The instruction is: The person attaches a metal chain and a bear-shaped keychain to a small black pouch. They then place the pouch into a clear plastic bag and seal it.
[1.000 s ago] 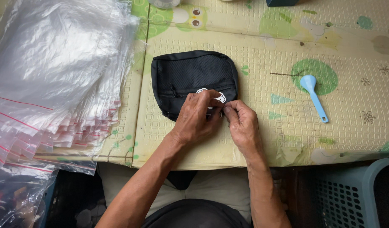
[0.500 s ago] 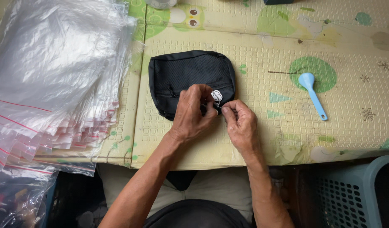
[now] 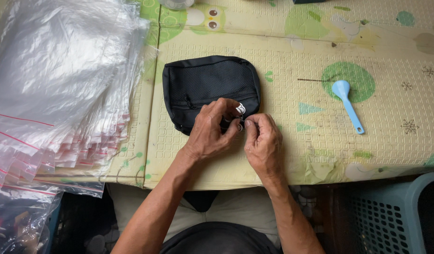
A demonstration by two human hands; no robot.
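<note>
Both forearms are bare, no sleeves, watch or rings showing; light beige trousers cover the lap [image 3: 236,211], with what may be a dark shirt hem [image 3: 217,240] below

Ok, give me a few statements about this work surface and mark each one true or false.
1. Both hands, left hand and right hand, meet at the black pouch. True.
2. The blue spoon lies inside the pouch. False: it lies on the mat, to the right.
3. Clear zip bags are stacked on the left. True.
4. The basket stands on the mat. False: it sits below the edge, lower right.
</note>
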